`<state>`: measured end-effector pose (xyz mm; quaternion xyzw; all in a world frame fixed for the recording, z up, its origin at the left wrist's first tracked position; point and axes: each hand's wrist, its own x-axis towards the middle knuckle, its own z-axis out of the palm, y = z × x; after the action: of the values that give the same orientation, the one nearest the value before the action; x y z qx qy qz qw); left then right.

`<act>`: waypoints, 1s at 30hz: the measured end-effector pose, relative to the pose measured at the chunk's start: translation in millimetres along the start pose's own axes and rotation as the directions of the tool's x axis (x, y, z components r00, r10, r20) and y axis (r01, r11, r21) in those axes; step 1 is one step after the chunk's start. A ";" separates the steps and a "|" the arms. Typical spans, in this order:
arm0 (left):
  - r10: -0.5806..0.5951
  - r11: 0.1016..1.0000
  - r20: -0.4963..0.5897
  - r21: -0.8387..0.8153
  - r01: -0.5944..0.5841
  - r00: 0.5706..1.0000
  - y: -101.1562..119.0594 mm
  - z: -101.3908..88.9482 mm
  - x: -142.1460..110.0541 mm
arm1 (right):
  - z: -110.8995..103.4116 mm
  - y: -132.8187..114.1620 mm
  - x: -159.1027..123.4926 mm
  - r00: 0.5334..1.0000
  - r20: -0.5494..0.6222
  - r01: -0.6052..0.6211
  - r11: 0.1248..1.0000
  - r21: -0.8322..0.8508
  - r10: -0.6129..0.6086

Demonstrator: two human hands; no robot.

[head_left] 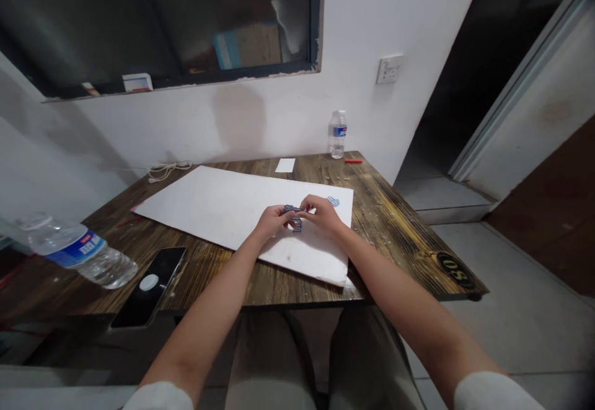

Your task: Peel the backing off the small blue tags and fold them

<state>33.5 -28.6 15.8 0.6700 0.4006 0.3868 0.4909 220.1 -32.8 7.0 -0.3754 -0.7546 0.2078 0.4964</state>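
Head view, clock centred on the hands: behind, at 12 o'clock, a white wall, with a dark-framed window toward 11 and a wall socket toward 1. Below, a dark wood-grained worktop, with a white board flat on top and aslant from 10 to 5.

Over the board's right part, a small blue-grey ladder-like piece, between both hands. Left grip closed on the piece from 9; right grip pinched on the same piece from 3. At 2, just beyond the right grip and on the board, a blue openwork piece.

Near 12, beyond the board, a white card; at 1, an upright water bottle, with a red stick beside. At 10, a coiled white cable. Just under 9, a larger water bottle; at 8, a black phone bearing a white disc. Between 3 and 4, a round black label with gold digits.
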 end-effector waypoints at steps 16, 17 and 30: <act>-0.065 0.995 -0.391 -0.100 0.028 0.918 -7.8 -12.8 9.8 | -3.4 -4.3 -3.2 0.954 0.280 -0.016 0.948 -0.317 0.110; -0.067 0.994 -0.392 -0.101 0.029 0.918 -8.3 -12.8 9.9 | -3.3 -6.2 -4.0 0.947 0.303 0.024 0.920 -0.391 0.104; -0.073 0.994 -0.385 -0.108 0.034 0.920 -7.8 -11.1 10.7 | 0.7 -13.2 -7.9 0.927 0.344 0.076 0.826 -0.558 0.147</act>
<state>26.3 -13.4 12.0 0.5435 0.4887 0.5177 0.4447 216.5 -47.2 11.1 -0.4724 -0.8550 0.0531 0.2074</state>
